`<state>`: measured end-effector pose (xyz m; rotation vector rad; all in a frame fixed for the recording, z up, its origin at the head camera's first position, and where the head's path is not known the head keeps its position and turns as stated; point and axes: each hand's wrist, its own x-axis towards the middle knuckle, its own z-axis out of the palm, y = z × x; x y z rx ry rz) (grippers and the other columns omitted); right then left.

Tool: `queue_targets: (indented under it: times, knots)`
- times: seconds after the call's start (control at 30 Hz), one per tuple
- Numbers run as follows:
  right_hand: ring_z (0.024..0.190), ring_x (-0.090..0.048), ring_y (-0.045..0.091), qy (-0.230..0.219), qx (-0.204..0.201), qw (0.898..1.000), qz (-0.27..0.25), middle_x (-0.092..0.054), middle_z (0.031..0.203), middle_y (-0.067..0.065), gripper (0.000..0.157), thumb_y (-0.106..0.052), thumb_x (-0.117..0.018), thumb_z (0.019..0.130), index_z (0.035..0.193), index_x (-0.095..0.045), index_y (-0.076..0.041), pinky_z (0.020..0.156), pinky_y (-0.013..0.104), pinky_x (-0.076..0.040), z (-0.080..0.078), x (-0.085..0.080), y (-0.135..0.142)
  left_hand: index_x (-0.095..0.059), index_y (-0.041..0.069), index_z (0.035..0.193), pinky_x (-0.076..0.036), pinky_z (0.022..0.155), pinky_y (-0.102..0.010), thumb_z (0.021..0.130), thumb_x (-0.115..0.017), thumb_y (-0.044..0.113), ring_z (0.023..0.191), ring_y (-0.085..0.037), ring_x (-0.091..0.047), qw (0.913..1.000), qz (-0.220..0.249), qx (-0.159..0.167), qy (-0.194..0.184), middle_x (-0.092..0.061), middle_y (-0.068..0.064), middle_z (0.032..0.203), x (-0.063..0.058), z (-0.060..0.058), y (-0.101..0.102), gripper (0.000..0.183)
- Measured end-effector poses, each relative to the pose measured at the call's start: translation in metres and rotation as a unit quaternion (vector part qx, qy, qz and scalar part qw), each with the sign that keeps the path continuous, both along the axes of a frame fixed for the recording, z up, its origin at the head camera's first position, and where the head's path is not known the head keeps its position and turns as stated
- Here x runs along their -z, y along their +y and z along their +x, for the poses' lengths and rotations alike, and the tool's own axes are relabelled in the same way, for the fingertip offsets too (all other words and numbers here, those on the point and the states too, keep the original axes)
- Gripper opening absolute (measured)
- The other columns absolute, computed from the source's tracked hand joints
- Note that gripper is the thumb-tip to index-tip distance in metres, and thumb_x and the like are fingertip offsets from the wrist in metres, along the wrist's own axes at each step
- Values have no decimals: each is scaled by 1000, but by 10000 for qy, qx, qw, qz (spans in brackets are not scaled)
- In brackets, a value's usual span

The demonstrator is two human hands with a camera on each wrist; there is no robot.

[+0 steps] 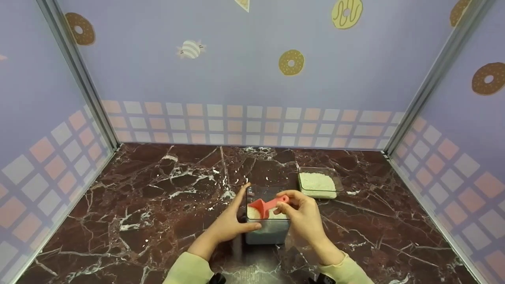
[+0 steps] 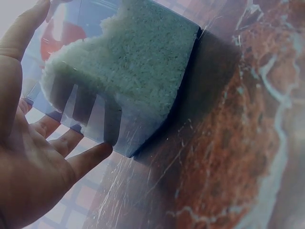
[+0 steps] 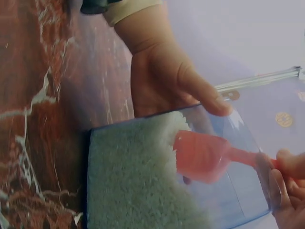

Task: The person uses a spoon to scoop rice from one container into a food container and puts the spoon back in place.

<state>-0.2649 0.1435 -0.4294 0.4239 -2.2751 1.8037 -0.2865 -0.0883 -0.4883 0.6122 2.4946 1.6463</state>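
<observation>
Fingers of the right hand [image 1: 305,213] are pinched on the red scoop [image 1: 270,204]; its bowl, left of them, is held against rice [image 3: 138,176] inside a clear box [image 1: 266,236], how deep being hard to tell. That box is touched by spread fingers of the left hand [image 1: 230,225]. Beyond the right fingers, a second box [image 1: 318,170] is seen.

You wear pale yellow sleeves [image 1: 188,269] and black wrist straps [image 1: 326,279], with a coral-red scoop [image 1: 271,205], whitish rice [image 2: 143,57] and a clear, blue-tinted container [image 1: 266,234] before you on a dark maroon table [image 1: 158,221] veined in white. A second clear box [image 1: 321,194] shows creamy white grains [image 1: 317,182]. Your lavender wall [image 1: 236,83] is printed with brown and yellow doughnuts [image 1: 286,69], a striped white candy [image 1: 191,49] and checkered pink and white squares [image 1: 234,125]; its posts [image 1: 81,75] are silver-grey.
</observation>
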Motion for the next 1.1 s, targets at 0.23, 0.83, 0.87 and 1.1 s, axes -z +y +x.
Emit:
queue_targets:
  times: [0.23,0.83,0.87,1.1]
  knots:
    - [69,-75,10,-644,77,9957,-664,-76,83,18,23,5,-71,91,112,-67,15,68,25,-64,-3,-2,2,-8,44,164,-29,119,-70,76,-89,45,146,-47,-39,9999,114,34,-77,-21,-19,171,0,0,0,120]
    - [66,-72,9,-1630,272,9710,-1730,-72,78,3,24,6,-64,96,118,-63,16,62,15,-57,-18,-2,15,-8,38,166,-26,121,-70,77,-89,43,151,-47,-33,9999,119,11,-48,-18,-19,172,2,-2,0,120]
    - [66,-72,8,-1658,279,9703,-1737,-73,77,2,24,6,-64,96,118,-63,15,60,15,-56,-19,-1,16,-8,38,166,-25,121,-70,77,-89,44,151,-48,-31,10000,91,0,-37,-17,-19,172,3,-2,0,120]
    - [63,-69,4,-1967,167,9606,-1957,-74,73,0,28,3,-61,99,124,-59,15,56,13,-50,-26,3,23,-9,39,166,-24,120,-73,77,-89,45,153,-50,-27,10000,-19,-23,4,-15,-18,173,4,-3,0,120]
